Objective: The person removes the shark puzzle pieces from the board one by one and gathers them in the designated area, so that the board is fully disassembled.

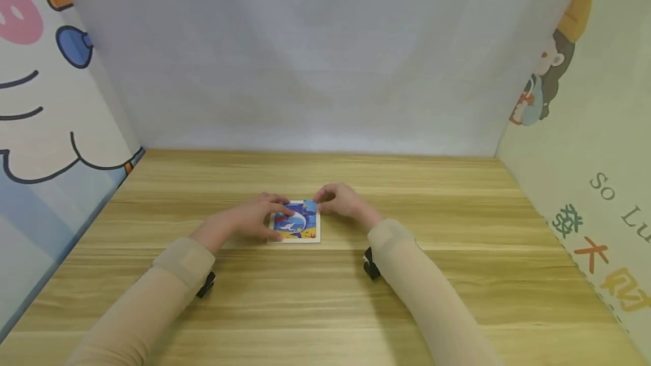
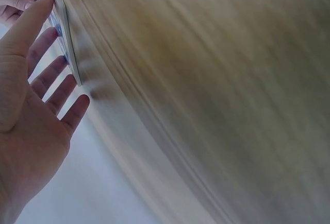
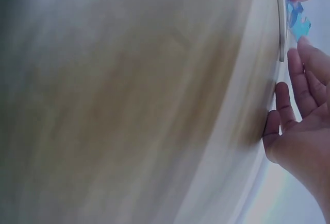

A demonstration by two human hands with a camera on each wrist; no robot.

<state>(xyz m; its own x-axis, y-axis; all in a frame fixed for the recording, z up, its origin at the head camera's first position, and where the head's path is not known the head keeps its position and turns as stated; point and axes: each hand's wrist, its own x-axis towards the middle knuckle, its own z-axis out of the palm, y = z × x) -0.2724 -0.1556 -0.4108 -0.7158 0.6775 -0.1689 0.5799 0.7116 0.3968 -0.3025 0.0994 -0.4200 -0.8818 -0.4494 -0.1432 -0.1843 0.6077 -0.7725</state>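
Square dolphin puzzle (image 1: 299, 226) at your twelve o'clock, white-rimmed, blue above yellow, your left hand (image 1: 254, 216) at its nine, fingers spread, your right hand (image 1: 342, 200) pinching a blue piece (image 3: 299, 25) at its one.

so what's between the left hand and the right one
In the head view, the picture puzzle lies between the left hand and the right hand, which pinches a blue puzzle piece at its far right corner.

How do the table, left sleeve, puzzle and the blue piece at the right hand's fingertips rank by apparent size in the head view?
Largest to smallest:
Table
Left sleeve
Puzzle
Blue piece
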